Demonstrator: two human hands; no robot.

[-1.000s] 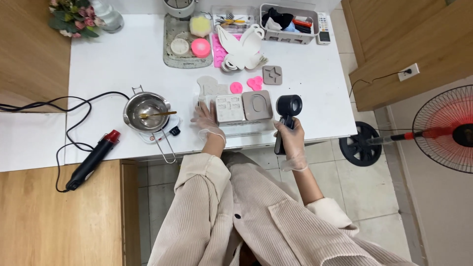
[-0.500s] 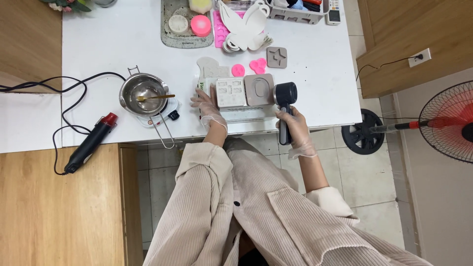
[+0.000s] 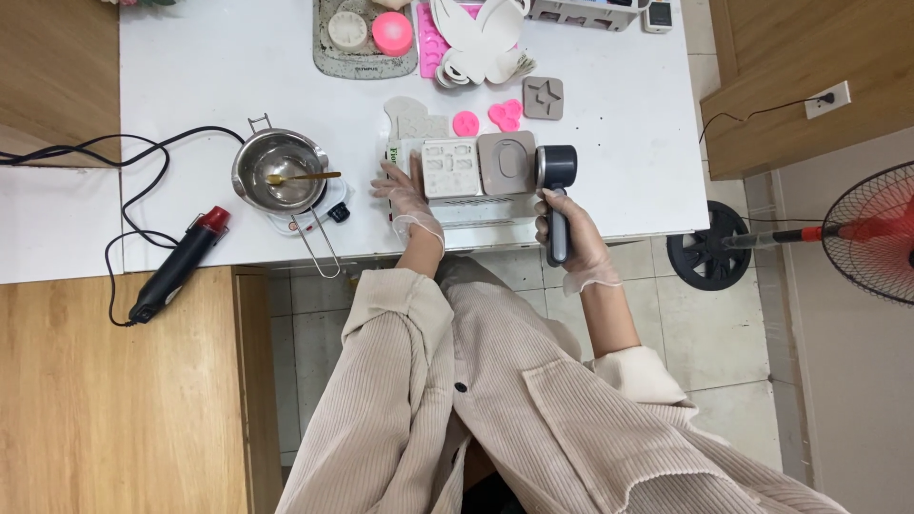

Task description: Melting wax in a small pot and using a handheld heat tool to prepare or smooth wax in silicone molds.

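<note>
Heat gun point(image 3: 176, 264): black body with a red nozzle, lying at the table's left front edge, well apart from both hands; its cord loops across the white table point(image 3: 171, 86).
Metal pot point(image 3: 279, 171): on a small base just left of the left hand, a spoon resting across its rim; not touched.
Left hand point(image 3: 405, 195): gloved, fingers spread flat against the left end of the white box point(image 3: 476, 207); it steadies the box and wraps around nothing.
Grey moulds point(image 3: 481, 164): two square moulds side by side on top of the white box, between the two hands; the row runs left to right, parallel to the table's front edge.
Right hand point(image 3: 569, 231): gloved, closed around the handle of the dark hand-held blower point(image 3: 556, 195).
Blower axis: handle runs front to back, head at the far end, just beside the right edge of the right mould.
Key relation: the moulds lie directly left of the blower head; the right hand is nearer the right mould, the left hand nearer the left one.
Pink castings point(image 3: 487, 118): small pieces lying behind the moulds, near but apart from them.
</note>
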